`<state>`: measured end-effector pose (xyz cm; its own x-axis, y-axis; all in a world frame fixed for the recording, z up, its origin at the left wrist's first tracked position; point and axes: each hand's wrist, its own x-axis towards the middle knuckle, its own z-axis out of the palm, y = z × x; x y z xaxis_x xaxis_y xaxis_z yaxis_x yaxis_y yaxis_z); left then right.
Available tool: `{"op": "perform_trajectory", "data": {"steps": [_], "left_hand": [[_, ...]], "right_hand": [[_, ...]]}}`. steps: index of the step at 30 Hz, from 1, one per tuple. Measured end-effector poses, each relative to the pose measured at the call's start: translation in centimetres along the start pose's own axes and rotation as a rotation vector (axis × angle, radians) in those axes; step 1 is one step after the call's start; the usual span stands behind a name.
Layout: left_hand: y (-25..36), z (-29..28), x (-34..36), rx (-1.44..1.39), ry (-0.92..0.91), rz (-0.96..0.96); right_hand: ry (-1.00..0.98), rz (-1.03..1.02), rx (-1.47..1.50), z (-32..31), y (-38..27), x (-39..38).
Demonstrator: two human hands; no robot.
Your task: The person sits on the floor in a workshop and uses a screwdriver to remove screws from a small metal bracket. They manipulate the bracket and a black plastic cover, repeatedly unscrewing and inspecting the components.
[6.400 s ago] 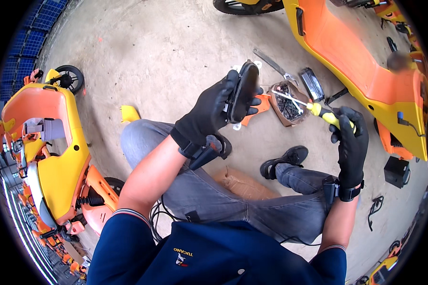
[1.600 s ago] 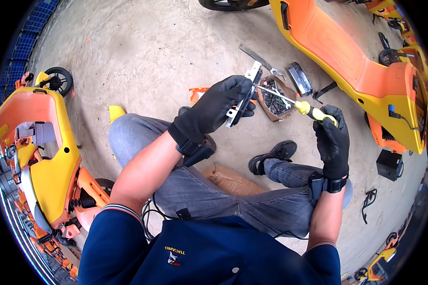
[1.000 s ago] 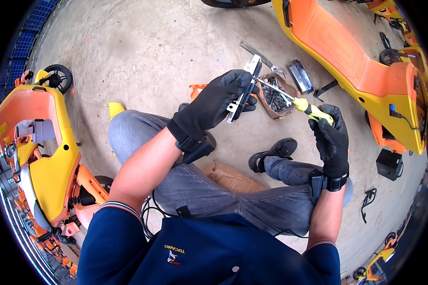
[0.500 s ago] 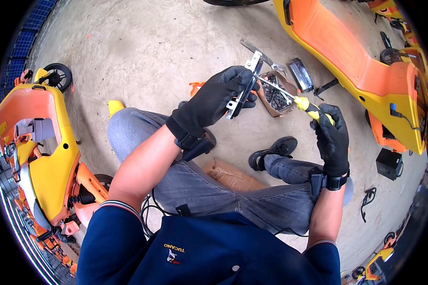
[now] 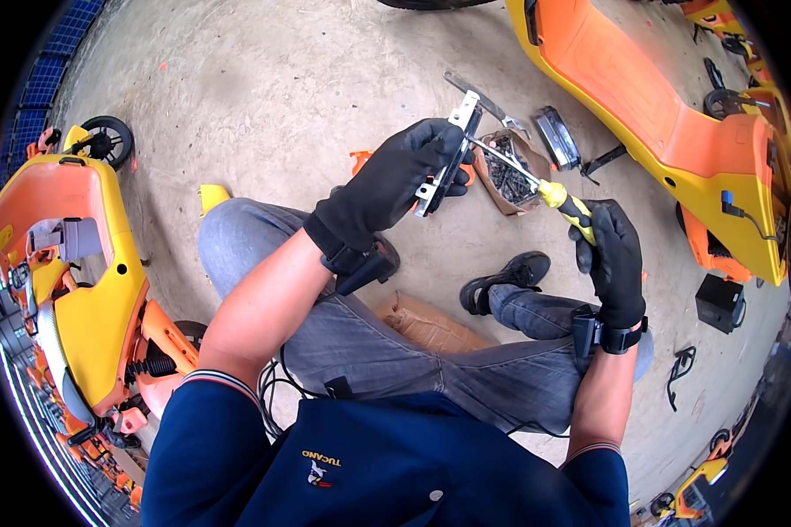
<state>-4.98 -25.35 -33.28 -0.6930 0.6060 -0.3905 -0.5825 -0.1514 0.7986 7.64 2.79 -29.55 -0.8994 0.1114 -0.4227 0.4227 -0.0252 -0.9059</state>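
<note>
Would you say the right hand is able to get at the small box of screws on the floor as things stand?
Probably not at once: the right hand is closed round the yellow-handled screwdriver, whose tip meets the black part in the left hand. The cardboard box of screws lies open on the floor beyond, nothing covering it.

- A small open brown cardboard box [image 5: 511, 173] sits on the concrete floor, far and right of centre, filled with dark screws.
- A flattened brown cardboard piece [image 5: 428, 322] lies on the floor near the seated person's legs.
- A small embroidered logo patch [image 5: 322, 466], white and red, shows on the navy shirt, near centre.
</note>
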Motion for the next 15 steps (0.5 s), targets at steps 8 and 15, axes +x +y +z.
{"op": "perform_trajectory", "data": {"steps": [8,15], "left_hand": [[-0.3,-0.1,0.3,0.0,-0.023,0.001],[0.1,0.3,-0.1,-0.008,0.014,-0.023]], "right_hand": [[0.151,-0.222,0.026,0.1,2.1,0.4],[0.027,0.029,-0.039,0.7,-0.1,0.0]]}}
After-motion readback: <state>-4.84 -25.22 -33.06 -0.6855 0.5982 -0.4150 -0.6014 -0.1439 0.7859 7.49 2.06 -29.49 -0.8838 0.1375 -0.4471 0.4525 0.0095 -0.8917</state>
